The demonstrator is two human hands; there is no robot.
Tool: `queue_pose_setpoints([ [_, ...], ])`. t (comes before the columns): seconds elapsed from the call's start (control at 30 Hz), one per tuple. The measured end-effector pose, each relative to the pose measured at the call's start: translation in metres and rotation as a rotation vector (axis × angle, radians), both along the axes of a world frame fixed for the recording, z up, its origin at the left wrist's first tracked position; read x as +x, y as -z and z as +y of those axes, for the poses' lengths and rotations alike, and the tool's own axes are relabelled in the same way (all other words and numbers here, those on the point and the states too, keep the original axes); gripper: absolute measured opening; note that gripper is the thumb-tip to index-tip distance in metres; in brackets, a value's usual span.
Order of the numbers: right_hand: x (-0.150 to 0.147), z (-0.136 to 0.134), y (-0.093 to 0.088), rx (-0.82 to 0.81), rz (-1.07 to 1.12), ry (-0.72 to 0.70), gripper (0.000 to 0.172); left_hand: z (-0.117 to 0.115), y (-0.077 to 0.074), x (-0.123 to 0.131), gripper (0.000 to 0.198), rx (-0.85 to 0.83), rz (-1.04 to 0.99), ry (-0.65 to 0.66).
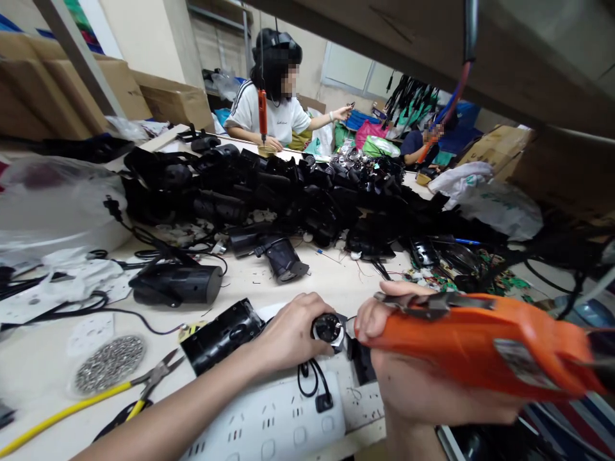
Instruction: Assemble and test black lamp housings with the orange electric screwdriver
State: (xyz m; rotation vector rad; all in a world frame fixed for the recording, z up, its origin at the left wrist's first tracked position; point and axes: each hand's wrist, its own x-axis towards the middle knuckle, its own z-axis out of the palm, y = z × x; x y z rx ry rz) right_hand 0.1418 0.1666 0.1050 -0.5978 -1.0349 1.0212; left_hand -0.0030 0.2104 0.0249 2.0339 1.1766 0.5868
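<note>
My left hand (293,330) is closed around a small round black part (327,328) with a pale rim on its right side. My right hand (418,384) grips an orange electric screwdriver (480,346), which lies nearly level with its nose towards the black part. Whether the tip touches the part I cannot tell. Behind my left wrist lies an open black cylindrical housing (223,333). A white power strip (283,419) with a black plug in it sits below my hands.
At the left are a round dish of small screws (110,363) and yellow-handled pliers (86,408). A black housing with a bracket (175,283) lies behind them. Black housings (288,192) heap across the table's middle. Two people sit beyond; an orange screwdriver (262,112) hangs there.
</note>
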Motion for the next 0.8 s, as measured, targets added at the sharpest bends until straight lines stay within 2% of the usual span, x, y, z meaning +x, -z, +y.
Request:
queue_pose_setpoints([
  [0.2,0.019,-0.009,0.002,0.049,-0.019,-0.006,0.077,-0.001,-0.007,-0.003,0.039,-0.017,-0.004,-0.06],
  [0.4,0.019,-0.01,0.012,0.009,0.009,0.06,0.088,-0.007,-0.008,-0.01,0.044,0.049,0.005,-0.125],
  [0.5,0.017,-0.011,0.015,0.022,0.037,0.171,0.089,-0.021,-0.017,-0.03,0.046,0.056,0.008,-0.179],
  [0.6,0.017,-0.012,0.017,0.0,0.069,0.248,0.091,-0.042,-0.026,-0.058,0.042,-0.029,0.057,-0.233],
  [0.7,0.016,-0.012,0.019,-0.012,0.07,0.253,0.088,-0.06,-0.027,-0.081,0.041,-0.119,0.124,-0.276],
  [0.8,0.013,-0.013,0.019,0.011,0.055,0.229,0.083,-0.073,-0.023,-0.091,0.041,-0.156,0.162,-0.273],
])
